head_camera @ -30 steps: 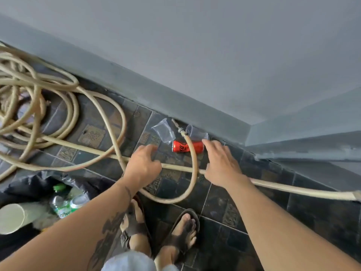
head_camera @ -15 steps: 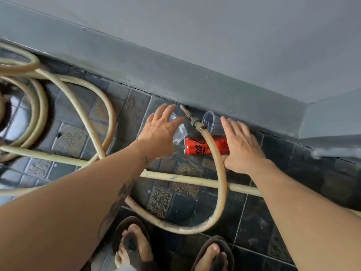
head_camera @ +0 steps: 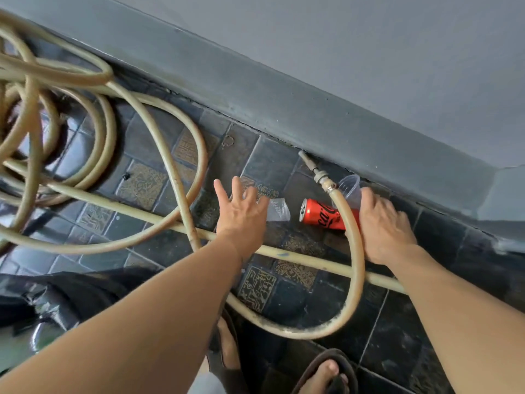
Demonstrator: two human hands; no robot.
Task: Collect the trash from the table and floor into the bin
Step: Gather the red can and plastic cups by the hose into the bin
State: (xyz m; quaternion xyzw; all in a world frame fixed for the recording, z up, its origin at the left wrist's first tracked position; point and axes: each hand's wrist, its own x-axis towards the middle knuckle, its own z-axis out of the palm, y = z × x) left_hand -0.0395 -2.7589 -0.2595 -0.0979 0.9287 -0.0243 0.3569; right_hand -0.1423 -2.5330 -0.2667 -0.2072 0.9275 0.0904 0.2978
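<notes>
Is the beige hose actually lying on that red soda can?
Touching. In the head view, the beige rubber hose curves straight across the top of the red soda can lying on the tiled floor, with no gap visible between them.

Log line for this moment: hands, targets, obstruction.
left hand: open, over clear cup | right hand: on red can, second cup | hose across can | nothing lifted

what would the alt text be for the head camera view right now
Two bare hands reach down to trash on a dark tiled floor by a grey wall: the left hand over a clear plastic cup, the right hand at a red soda can and a second cup. A beige hose loops across the can.
</notes>
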